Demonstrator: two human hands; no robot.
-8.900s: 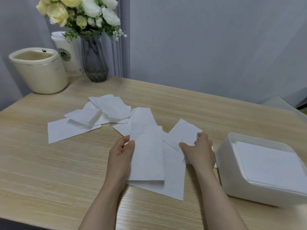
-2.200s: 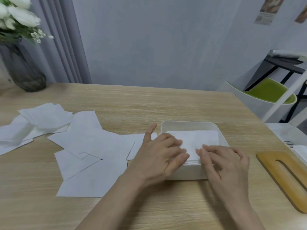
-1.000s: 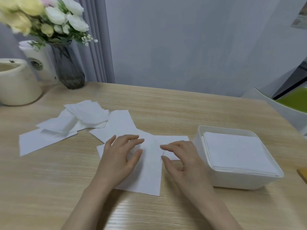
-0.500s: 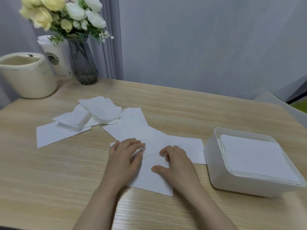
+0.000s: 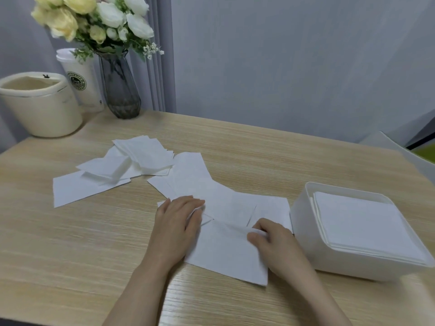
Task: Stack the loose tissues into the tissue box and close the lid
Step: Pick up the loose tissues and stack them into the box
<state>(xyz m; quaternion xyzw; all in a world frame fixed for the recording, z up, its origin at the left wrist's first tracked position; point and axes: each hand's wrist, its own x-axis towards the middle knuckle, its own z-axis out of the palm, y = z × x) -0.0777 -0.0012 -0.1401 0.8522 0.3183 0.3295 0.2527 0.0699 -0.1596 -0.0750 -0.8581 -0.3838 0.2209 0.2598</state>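
Observation:
A white tissue (image 5: 226,252) lies flat on the wooden table (image 5: 70,243) in front of me. My left hand (image 5: 175,229) pinches its upper left corner, which is lifted slightly. My right hand (image 5: 275,243) has curled fingers and pinches its upper right edge. More loose tissues (image 5: 235,203) overlap just behind it, and a further heap of tissues (image 5: 141,156) lies at the middle left. The open white tissue box (image 5: 303,238) stands to the right of my right hand. A neat stack of tissues (image 5: 360,227) fills it to near the rim.
At the back left stand a cream bin (image 5: 40,107), a white paper cup (image 5: 80,81) and a dark glass vase (image 5: 120,90) of flowers. A grey wall runs behind the table. Part of a white chair (image 5: 395,149) shows beyond the far right corner.
Both hands left the box and came to the nearest loose tissue. In the last half second my right hand slid right along its top edge and curled onto it.

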